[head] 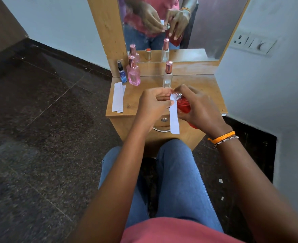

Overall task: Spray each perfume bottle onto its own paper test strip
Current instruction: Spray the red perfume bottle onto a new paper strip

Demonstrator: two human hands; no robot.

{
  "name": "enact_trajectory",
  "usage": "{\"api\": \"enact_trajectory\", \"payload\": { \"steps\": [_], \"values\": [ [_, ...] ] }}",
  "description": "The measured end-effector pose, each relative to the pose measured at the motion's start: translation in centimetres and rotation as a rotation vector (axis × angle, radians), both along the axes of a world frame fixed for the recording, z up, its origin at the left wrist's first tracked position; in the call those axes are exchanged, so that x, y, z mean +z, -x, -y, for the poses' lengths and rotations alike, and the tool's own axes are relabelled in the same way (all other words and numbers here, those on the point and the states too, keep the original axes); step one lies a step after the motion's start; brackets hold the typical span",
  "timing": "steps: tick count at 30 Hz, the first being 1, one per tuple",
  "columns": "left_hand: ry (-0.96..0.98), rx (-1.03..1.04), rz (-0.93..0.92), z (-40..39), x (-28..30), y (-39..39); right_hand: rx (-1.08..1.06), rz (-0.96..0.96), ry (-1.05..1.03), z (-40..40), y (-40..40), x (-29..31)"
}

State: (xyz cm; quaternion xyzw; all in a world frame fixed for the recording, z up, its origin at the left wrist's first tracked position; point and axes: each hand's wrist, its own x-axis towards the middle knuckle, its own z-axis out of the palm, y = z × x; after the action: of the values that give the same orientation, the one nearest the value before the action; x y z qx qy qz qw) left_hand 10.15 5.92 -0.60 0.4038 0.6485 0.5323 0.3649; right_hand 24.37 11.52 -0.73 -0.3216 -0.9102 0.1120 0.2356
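Now red bottle [184, 106] and strip [174, 118] meet between hands.

You're facing a wooden dressing table [204, 85], its mirror [206, 23] in front of you, a metal drawer handle [162, 129] below the top, a switch plate [253, 43] on your right-hand wall, dark speckled floor [39, 137] to your left, paper scraps [221, 181] on it.

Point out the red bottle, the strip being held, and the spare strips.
red bottle [183, 105], head view, glass body.
held strip [174, 118], head view, middle.
spare strips [118, 97], head view, middle of pile.
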Motion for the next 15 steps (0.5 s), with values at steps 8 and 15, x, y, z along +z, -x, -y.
{"api": "enact_trajectory", "payload": {
  "steps": [8,15],
  "values": [
    [0.01,-0.005,0.023,0.19,0.1,-0.06,0.019,-0.002,-0.001,0.02,0.26,0.18],
    [0.009,0.027,0.028,-0.33,-0.26,-0.26,-0.079,-0.134,0.094,0.2,-0.42,0.34]
  ]
}}
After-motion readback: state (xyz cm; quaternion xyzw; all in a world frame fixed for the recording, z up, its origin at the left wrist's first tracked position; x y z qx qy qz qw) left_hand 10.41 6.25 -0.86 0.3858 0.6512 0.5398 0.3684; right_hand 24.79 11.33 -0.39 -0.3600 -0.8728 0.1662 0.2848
